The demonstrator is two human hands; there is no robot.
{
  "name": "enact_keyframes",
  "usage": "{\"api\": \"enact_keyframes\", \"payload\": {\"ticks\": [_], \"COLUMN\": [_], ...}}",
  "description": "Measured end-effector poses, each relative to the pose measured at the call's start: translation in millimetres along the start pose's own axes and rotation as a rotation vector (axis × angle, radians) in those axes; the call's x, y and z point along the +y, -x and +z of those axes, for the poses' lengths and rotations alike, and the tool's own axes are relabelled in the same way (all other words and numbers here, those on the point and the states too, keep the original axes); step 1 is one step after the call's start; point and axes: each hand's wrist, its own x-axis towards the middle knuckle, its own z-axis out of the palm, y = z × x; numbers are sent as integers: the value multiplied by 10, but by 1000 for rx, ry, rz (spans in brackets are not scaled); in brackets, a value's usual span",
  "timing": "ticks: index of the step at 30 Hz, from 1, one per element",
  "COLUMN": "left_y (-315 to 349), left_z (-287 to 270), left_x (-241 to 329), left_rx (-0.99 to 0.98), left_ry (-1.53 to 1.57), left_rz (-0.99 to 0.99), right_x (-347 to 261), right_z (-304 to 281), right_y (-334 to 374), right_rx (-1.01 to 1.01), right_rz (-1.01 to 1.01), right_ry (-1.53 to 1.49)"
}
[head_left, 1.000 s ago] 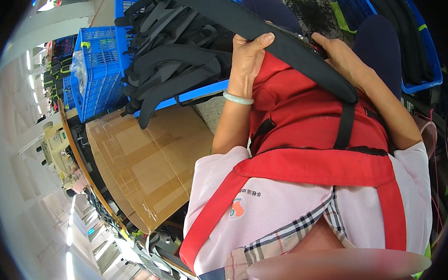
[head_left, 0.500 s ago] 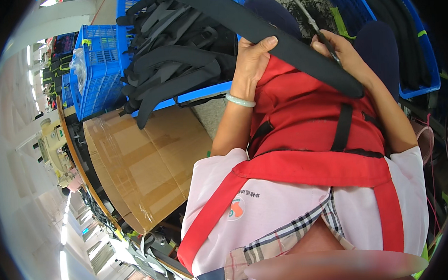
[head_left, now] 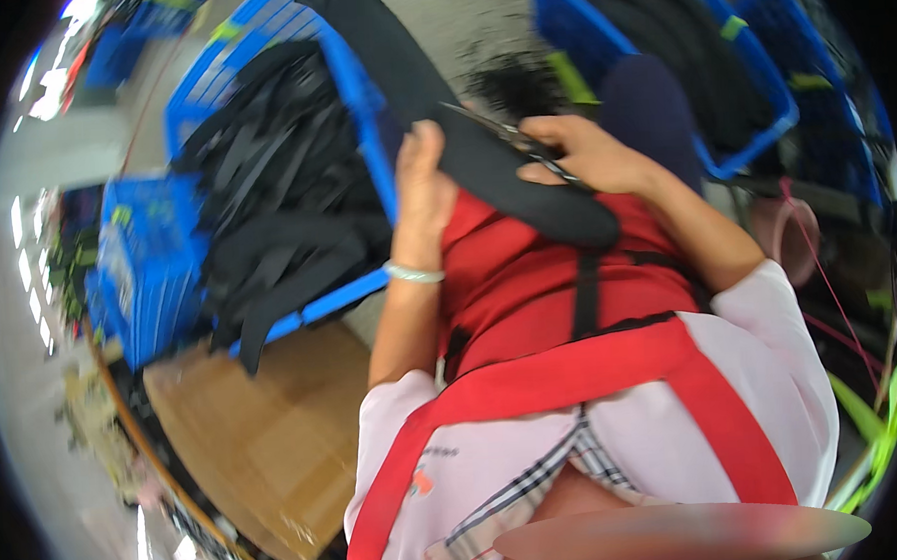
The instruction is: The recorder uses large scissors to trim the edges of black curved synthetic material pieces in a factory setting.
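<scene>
A long black padded strip (head_left: 525,192) with a rounded near end slants over my lap, running up to the far left. My left hand (head_left: 423,196) grips its left edge, the thumb upright beside it and the other fingers hidden under it. In my right hand (head_left: 598,155) is a pair of scissors (head_left: 537,152), held closed around the dark handles. Their metal blades lie across the top of the strip, pointing left toward my left thumb. Motion blur hides whether the blades touch the strip.
A blue crate (head_left: 344,303) heaped with black strips stands to my left, beside another blue crate (head_left: 163,277) and a cardboard box (head_left: 250,429). Blue crates (head_left: 748,152) with dark pieces are at the far right. Black scraps (head_left: 515,85) lie on the floor ahead.
The view has turned, and both hands with the strip appear lower and further left. The scissors have swung from pointing away to lying across the strip. The left thumb has lifted off its surface.
</scene>
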Motion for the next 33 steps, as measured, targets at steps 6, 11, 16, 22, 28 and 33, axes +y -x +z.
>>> {"api": "enact_keyframes", "payload": {"ticks": [6,11,16,22,28,33], "left_y": [-318,-378,-357,-274,-91,238], "left_z": [88,96,64,31,-154,-376], "left_x": [-265,-357,-356,-217,5,214], "left_rx": [-97,-84,-37,-24,-55,123], "left_ry": [-64,-87,-172,-160,-108,39], "left_rz": [-110,-241,-252,-210,-147,-132], "right_x": [45,666,1065,1251,2282,2803], "right_z": [-489,-1531,-1598,-1987,-3110,-2968], "right_y": [209,90,-110,-158,638,788], "right_rx": [854,1157,1042,991,1085,670], "right_rz": [-110,-242,-131,-92,418,908], "right_ry": [-531,-674,-535,-112,1024,1051]}}
